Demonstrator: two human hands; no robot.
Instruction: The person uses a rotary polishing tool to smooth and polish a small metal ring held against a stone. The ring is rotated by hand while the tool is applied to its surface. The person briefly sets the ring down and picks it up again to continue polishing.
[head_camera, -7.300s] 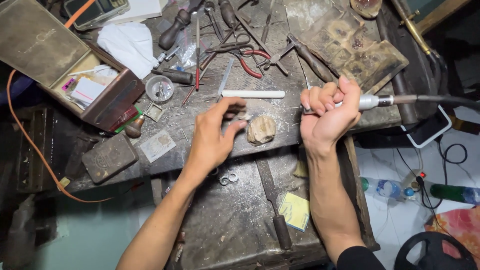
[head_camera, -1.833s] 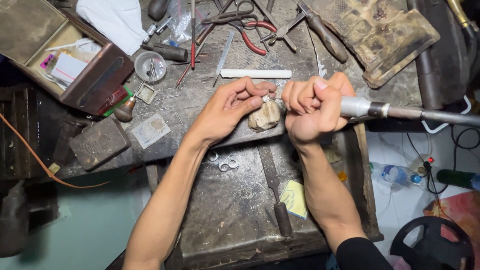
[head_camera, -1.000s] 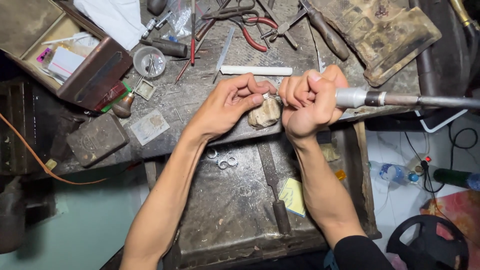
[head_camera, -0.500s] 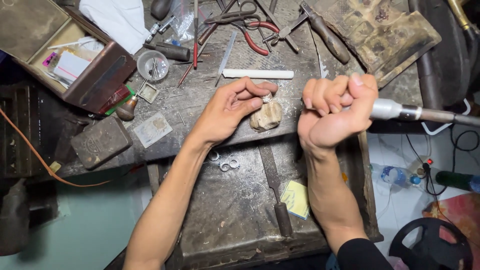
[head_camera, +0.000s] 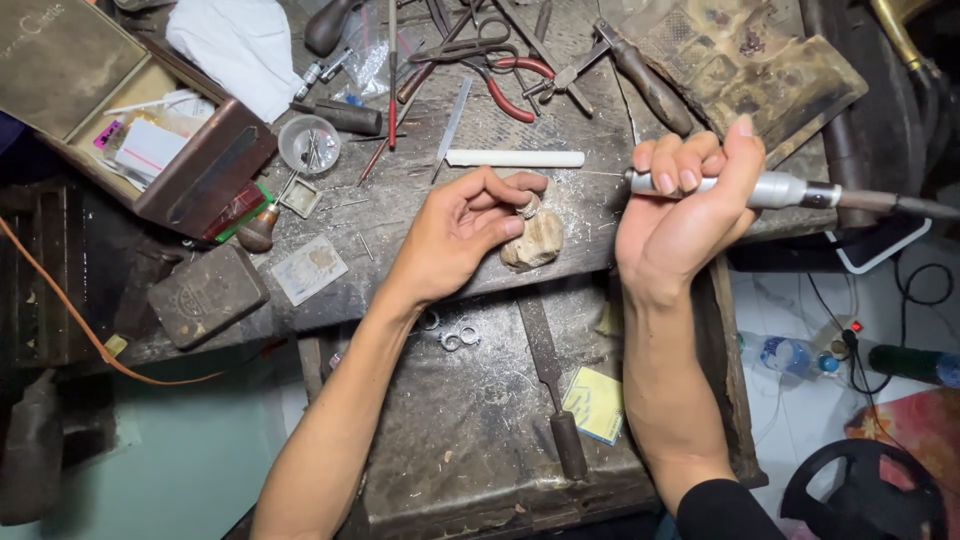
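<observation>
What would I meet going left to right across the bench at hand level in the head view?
Dark metal block → small card → left hand → tan lump → right hand → rotary handpiece.

The left hand (head_camera: 455, 235) pinches a small ring (head_camera: 527, 207) against a worn bench peg (head_camera: 533, 243) on the cluttered desk (head_camera: 420, 190). The right hand (head_camera: 685, 210) grips a rotary handpiece (head_camera: 790, 190), held apart from the ring.

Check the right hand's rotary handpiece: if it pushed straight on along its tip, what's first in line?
Probably nothing soon: the right hand holds the handpiece tip-left, above the left hand; the white stick sits slightly higher. Depth unclear.
</observation>
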